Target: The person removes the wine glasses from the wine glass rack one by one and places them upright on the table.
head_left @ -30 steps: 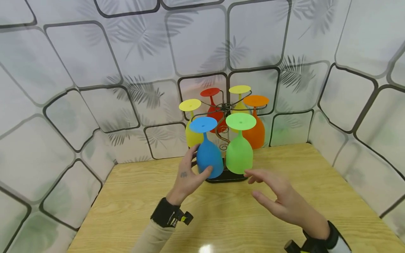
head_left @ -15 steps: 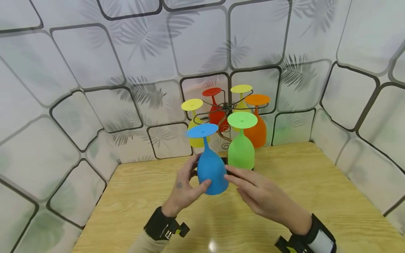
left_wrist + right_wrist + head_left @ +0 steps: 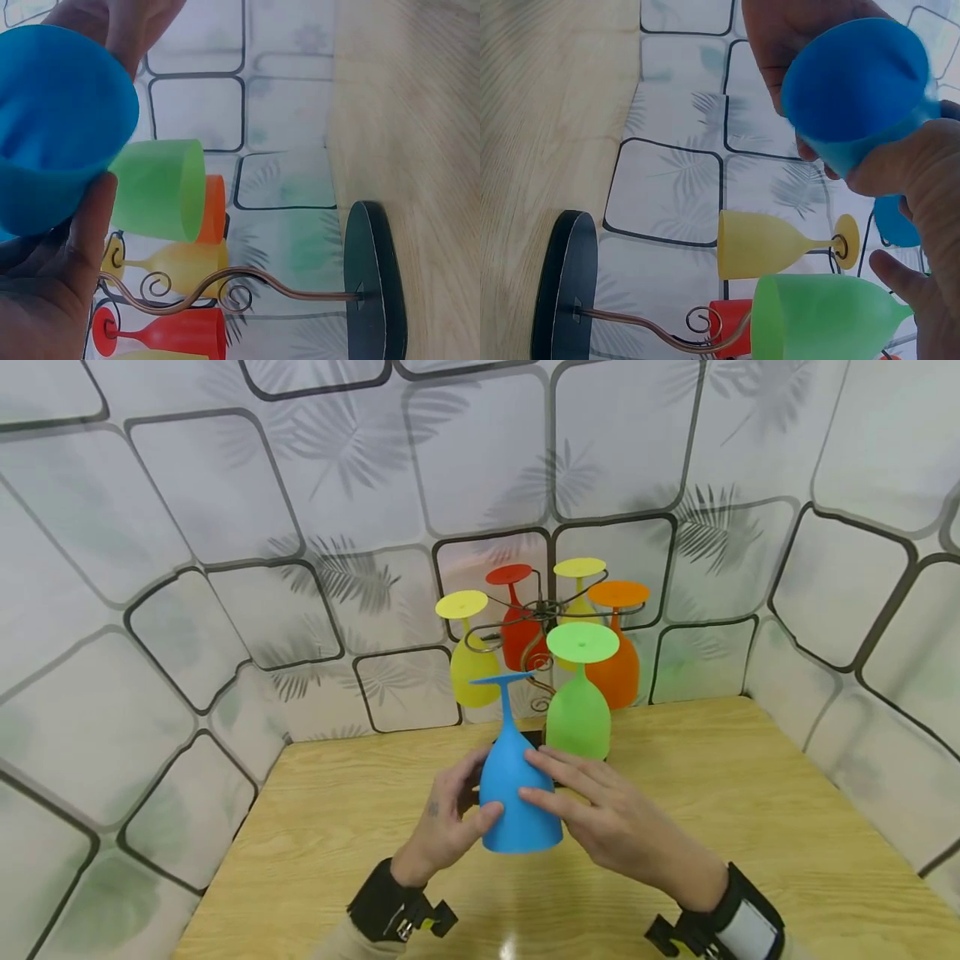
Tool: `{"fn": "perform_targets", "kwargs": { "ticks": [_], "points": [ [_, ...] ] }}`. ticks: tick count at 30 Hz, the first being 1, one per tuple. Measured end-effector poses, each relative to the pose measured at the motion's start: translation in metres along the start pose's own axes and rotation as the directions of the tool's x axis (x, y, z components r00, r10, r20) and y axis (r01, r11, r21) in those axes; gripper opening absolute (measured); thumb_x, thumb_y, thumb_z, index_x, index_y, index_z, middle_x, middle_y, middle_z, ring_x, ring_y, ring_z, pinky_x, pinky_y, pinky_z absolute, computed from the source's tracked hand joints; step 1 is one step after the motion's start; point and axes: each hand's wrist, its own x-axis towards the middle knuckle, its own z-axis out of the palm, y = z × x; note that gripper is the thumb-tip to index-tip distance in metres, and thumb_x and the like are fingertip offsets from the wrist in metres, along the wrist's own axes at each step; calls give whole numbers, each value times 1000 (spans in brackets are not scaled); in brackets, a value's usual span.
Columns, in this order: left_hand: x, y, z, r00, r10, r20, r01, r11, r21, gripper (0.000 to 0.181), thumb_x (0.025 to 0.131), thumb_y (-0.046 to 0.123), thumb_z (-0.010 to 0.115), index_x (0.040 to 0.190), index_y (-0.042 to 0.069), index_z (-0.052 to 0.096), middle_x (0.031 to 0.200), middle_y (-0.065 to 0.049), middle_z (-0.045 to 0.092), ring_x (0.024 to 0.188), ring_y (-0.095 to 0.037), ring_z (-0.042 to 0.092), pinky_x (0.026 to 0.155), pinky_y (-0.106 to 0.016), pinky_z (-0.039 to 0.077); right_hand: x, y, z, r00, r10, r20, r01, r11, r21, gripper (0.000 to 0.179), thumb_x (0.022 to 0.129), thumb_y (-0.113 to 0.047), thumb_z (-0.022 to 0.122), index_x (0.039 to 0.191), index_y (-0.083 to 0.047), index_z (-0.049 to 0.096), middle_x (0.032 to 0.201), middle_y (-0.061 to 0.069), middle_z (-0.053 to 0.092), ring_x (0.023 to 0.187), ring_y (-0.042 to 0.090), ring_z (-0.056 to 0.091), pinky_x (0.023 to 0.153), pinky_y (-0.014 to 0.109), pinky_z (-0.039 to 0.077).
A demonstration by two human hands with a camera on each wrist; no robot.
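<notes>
A blue plastic goblet (image 3: 517, 802) is held upside down in front of the rack, its foot raised towards the back. My left hand (image 3: 450, 814) grips the bowl from the left, thumb on the near side and fingers partly hidden behind. The right hand (image 3: 615, 818) lies against the bowl's right side, its fingers over the near face. Both wrist views look into the goblet's open mouth. Just behind, a green goblet (image 3: 579, 718) hangs upside down by its foot from the wire rack (image 3: 542, 608), near the right fingers.
Also hanging upside down are an orange goblet (image 3: 615, 668), a red goblet (image 3: 521, 639), a left yellow goblet (image 3: 474, 672) and a back yellow goblet (image 3: 579, 606). The rack's copper stem (image 3: 247, 271) rises from a black base (image 3: 367, 277) on the wooden table (image 3: 360, 802). Patterned cloth walls (image 3: 480, 460) enclose the table.
The left hand has drawn the blue goblet off the rack, towards me and down; its foot has tipped. My right hand has moved left from near the green goblet onto the blue bowl.
</notes>
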Motion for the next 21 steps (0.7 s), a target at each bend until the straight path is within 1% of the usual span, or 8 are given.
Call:
{"fn": "perform_targets", "kwargs": {
  "ticks": [2, 5, 7, 8, 11, 15, 18, 21],
  "points": [
    [-2, 1, 1, 1000, -22, 4, 23, 999, -26, 60, 102, 37, 56, 142, -6, 49, 122, -28, 66, 103, -21, 73, 80, -34, 63, 1, 0, 2, 1000, -18, -11, 18, 1000, -6, 38, 105, -18, 56, 142, -14, 60, 153, 16, 50, 137, 33, 52, 118, 34, 40],
    [-4, 3, 2, 999, -44, 3, 45, 997, -62, 58, 103, 37, 56, 139, -7, 50, 120, -30, 67, 100, -17, 73, 80, -35, 63, 2, 0, 4, 1000, -25, -4, 25, 1000, -10, 65, 84, -6, 82, 144, -13, 58, 155, 18, 48, 138, 34, 51, 118, 35, 40],
    [-5, 5, 2, 999, -50, 1, 50, 996, -73, 56, 103, 37, 56, 138, -7, 52, 118, -30, 67, 100, -16, 73, 80, -36, 63, 2, -1, 5, 1000, -20, 11, 20, 1000, -4, 82, 71, -6, 93, 144, -16, 57, 156, 20, 45, 139, 34, 49, 118, 35, 39],
    [-5, 5, 3, 999, -53, 0, 53, 996, -76, 55, 103, 37, 56, 137, -7, 53, 118, -29, 68, 100, -16, 73, 79, -36, 63, 2, -2, 6, 1000, -18, 16, 18, 1000, 2, 87, 67, -8, 95, 144, -17, 57, 156, 20, 44, 139, 34, 48, 118, 36, 39],
    [-5, 6, 3, 998, -57, -6, 57, 996, -70, 56, 103, 39, 55, 136, -6, 54, 117, -29, 68, 100, -16, 73, 79, -36, 63, 2, -3, 7, 1000, -10, 19, 10, 1000, 29, 82, 72, -19, 96, 144, -19, 56, 156, 22, 43, 138, 34, 49, 115, 37, 43],
    [-6, 5, 1, 998, -50, -23, 50, 999, -18, 57, 105, 42, 49, 134, -6, 55, 115, -28, 69, 97, -17, 73, 79, -35, 63, 2, -5, 8, 999, 30, 28, -33, 994, 109, 73, 82, -31, 88, 145, -17, 53, 157, 22, 41, 135, 34, 52, 105, 39, 53],
    [-7, 4, -1, 998, -43, -43, 44, 999, 28, 56, 107, 42, 43, 130, -6, 58, 113, -27, 70, 95, -21, 73, 81, -35, 62, 0, -7, 9, 996, 79, 44, -87, 974, 211, 71, 89, -39, 78, 148, -12, 48, 159, 21, 36, 134, 36, 51, 99, 44, 56],
    [-7, 4, 0, 996, -50, -75, 53, 997, 50, 52, 109, 39, 41, 128, -6, 58, 114, -26, 71, 97, -25, 74, 83, -35, 62, -2, -8, 9, 990, 126, 62, -139, 943, 304, 76, 91, -41, 74, 151, -7, 42, 160, 21, 34, 135, 37, 49, 100, 48, 56]
  ]
}}
